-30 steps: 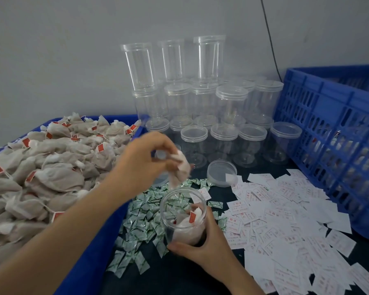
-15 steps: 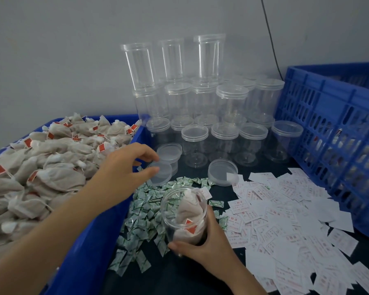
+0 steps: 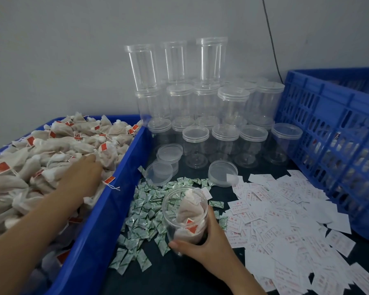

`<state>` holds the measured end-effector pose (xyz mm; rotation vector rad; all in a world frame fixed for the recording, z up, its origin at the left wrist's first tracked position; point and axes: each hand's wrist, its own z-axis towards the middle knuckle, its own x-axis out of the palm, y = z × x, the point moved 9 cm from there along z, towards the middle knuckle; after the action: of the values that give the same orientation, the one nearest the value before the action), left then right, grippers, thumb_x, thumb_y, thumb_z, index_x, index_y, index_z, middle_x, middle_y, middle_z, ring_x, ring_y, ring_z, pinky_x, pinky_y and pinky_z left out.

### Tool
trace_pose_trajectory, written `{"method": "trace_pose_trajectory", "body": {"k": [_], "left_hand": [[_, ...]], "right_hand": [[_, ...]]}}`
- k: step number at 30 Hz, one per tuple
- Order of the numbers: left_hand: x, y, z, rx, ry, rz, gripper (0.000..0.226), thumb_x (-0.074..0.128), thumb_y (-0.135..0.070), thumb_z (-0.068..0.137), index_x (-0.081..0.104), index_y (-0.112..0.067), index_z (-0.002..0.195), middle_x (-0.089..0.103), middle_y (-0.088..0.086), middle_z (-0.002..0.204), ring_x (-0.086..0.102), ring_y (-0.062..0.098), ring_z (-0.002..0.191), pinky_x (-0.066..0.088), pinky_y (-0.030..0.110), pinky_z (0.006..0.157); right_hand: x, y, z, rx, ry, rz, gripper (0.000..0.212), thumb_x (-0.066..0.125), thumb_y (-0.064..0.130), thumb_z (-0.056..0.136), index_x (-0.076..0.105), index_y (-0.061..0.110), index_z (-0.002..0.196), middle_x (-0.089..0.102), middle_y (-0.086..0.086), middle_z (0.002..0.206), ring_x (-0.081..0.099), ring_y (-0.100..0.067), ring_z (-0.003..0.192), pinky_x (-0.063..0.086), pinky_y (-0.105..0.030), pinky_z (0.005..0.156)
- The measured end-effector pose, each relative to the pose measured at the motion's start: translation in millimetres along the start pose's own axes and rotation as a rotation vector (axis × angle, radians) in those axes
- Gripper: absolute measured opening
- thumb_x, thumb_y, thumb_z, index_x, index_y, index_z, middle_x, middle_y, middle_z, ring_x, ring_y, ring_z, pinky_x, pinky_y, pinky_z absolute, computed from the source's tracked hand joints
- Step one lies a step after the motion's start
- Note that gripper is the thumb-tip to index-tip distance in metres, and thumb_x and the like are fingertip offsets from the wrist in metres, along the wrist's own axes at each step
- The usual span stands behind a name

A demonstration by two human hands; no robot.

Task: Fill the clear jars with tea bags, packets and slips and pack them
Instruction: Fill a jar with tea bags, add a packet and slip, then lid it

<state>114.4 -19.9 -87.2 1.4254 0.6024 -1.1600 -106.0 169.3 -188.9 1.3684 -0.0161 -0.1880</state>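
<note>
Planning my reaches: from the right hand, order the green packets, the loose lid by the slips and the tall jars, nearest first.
1. green packets, just left of the right hand.
2. loose lid, ahead.
3. tall jars, against the far wall.

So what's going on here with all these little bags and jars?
A person is filling jars by hand. The right hand grips an open clear jar holding a few tea bags, while the left hand reaches into the blue bin heaped with more. Green packets and white slips lie loose on the table, and empty jars wait behind.
</note>
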Motion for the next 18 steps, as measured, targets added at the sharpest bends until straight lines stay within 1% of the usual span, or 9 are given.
{"method": "trace_pose_trajectory", "body": {"k": [3, 6, 8, 11, 12, 14, 15, 16, 18], "left_hand": [[1, 11, -1, -0.113, -0.021, -0.172, 0.048, 0.061, -0.011, 0.088, 0.039, -0.004, 0.130, 0.040, 0.016, 0.131, 0.048, 0.027, 0.116, 0.045, 0.032, 0.090], [-1, 13, -5, -0.150, -0.033, -0.253, 0.038, 0.063, -0.006, 0.086, 0.050, -0.003, 0.122, 0.043, 0.018, 0.127, 0.050, 0.031, 0.112, 0.047, 0.036, 0.087], [-13, 13, -7, -0.137, -0.167, -0.373, 0.027, 0.066, 0.002, 0.082, 0.059, 0.003, 0.108, 0.051, 0.022, 0.114, 0.053, 0.034, 0.097, 0.047, 0.041, 0.079], [-47, 11, -17, -0.068, -0.385, -0.506, 0.016, 0.070, 0.009, 0.077, 0.063, 0.006, 0.091, 0.053, 0.022, 0.093, 0.050, 0.032, 0.076, 0.046, 0.043, 0.064], [-63, 10, -22, -0.045, -0.471, -0.551, 0.012, 0.070, 0.006, 0.079, 0.064, 0.006, 0.089, 0.052, 0.021, 0.091, 0.049, 0.031, 0.074, 0.045, 0.043, 0.063], [-99, 2, -31, 0.023, -0.602, -0.686, 0.012, 0.073, -0.004, 0.081, 0.066, 0.004, 0.086, 0.052, 0.018, 0.092, 0.047, 0.027, 0.078, 0.043, 0.039, 0.067], [-114, -6, -36, 0.078, -0.619, -0.783, 0.013, 0.074, -0.008, 0.080, 0.066, 0.001, 0.085, 0.054, 0.014, 0.093, 0.047, 0.023, 0.081, 0.041, 0.035, 0.071], [-126, -18, -41, 0.136, -0.591, -0.904, 0.014, 0.075, -0.012, 0.078, 0.064, -0.005, 0.083, 0.056, 0.008, 0.093, 0.048, 0.019, 0.080, 0.041, 0.031, 0.074], [-142, -50, -57, 0.261, -0.459, -1.145, 0.013, 0.075, -0.017, 0.076, 0.062, -0.017, 0.080, 0.062, -0.004, 0.085, 0.055, 0.011, 0.079, 0.044, 0.021, 0.073]], "right_hand": [[0, -1, 0, 0.005, 0.002, 0.001, 0.093, 0.095, 0.047, 0.059, 0.034, 0.076, 0.122, 0.059, 0.030, 0.127, 0.058, 0.007, 0.117, 0.046, -0.006, 0.090], [2, -1, 0, 0.003, 0.008, -0.002, 0.092, 0.095, 0.047, 0.059, 0.035, 0.074, 0.123, 0.060, 0.029, 0.126, 0.059, 0.005, 0.118, 0.047, -0.009, 0.090], [1, -2, 1, 0.011, 0.005, -0.004, 0.089, 0.095, 0.047, 0.059, 0.037, 0.074, 0.121, 0.061, 0.028, 0.125, 0.059, 0.004, 0.116, 0.048, -0.009, 0.089], [0, -2, 0, 0.015, 0.008, -0.010, 0.081, 0.095, 0.047, 0.058, 0.041, 0.075, 0.112, 0.063, 0.030, 0.120, 0.061, 0.006, 0.112, 0.048, -0.007, 0.086], [0, -1, 0, 0.013, 0.011, -0.012, 0.079, 0.095, 0.047, 0.059, 0.042, 0.075, 0.110, 0.063, 0.030, 0.119, 0.061, 0.006, 0.111, 0.048, -0.007, 0.085], [1, 0, -1, 0.011, 0.010, -0.015, 0.077, 0.095, 0.048, 0.058, 0.043, 0.073, 0.110, 0.064, 0.029, 0.118, 0.062, 0.006, 0.110, 0.048, -0.008, 0.085], [2, 1, -1, 0.012, 0.006, -0.016, 0.076, 0.094, 0.049, 0.058, 0.043, 0.072, 0.110, 0.064, 0.027, 0.118, 0.062, 0.005, 0.110, 0.048, -0.008, 0.085], [2, 1, -1, 0.011, 0.003, -0.017, 0.075, 0.094, 0.049, 0.058, 0.044, 0.071, 0.109, 0.065, 0.026, 0.117, 0.063, 0.004, 0.109, 0.049, -0.009, 0.085], [1, 1, -1, 0.007, -0.001, -0.023, 0.073, 0.094, 0.050, 0.058, 0.045, 0.070, 0.108, 0.065, 0.025, 0.116, 0.063, 0.002, 0.108, 0.050, -0.011, 0.085]]}}
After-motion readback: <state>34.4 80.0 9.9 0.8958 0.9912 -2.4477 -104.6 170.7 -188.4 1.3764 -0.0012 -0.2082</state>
